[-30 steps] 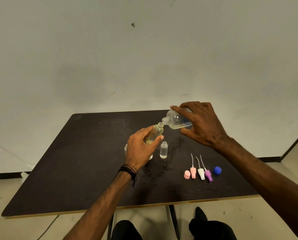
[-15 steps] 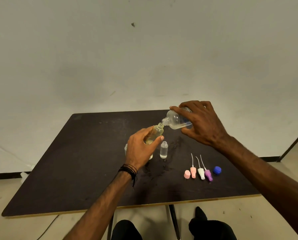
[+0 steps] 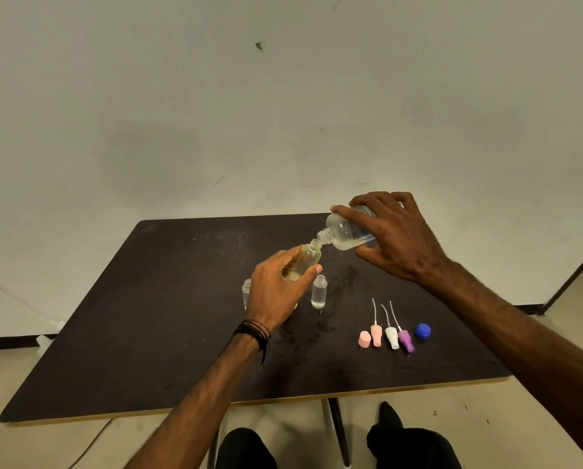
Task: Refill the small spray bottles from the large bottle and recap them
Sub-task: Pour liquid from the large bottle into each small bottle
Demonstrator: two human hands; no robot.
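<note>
Bottles mouth to mouth above the bench

My right hand (image 3: 398, 238) has its grip curled round the big bottle (image 3: 346, 231), tipped down to the left, neck just at the mouth of the small bottle (image 3: 308, 257). My left hand (image 3: 276, 287) grips that small bottle, tilted toward the big one, held above the dark bench (image 3: 148, 316); some yellowish liquid shows low inside it.

Around them: an open vial (image 3: 319, 292) stands upright just right of my left hand, below the pour. Another vial (image 3: 247, 292) is half hidden behind the left hand's edge. Well to the right, near the front, lie a pink cap (image 3: 364, 339), a pink sprayer (image 3: 375, 333), a white sprayer (image 3: 391, 336), a purple sprayer (image 3: 406, 340) in a row, tubes pointing away, and a blue cap (image 3: 422, 330) beside them. Wet smears mark the bench between the vials and sprayers.
</note>
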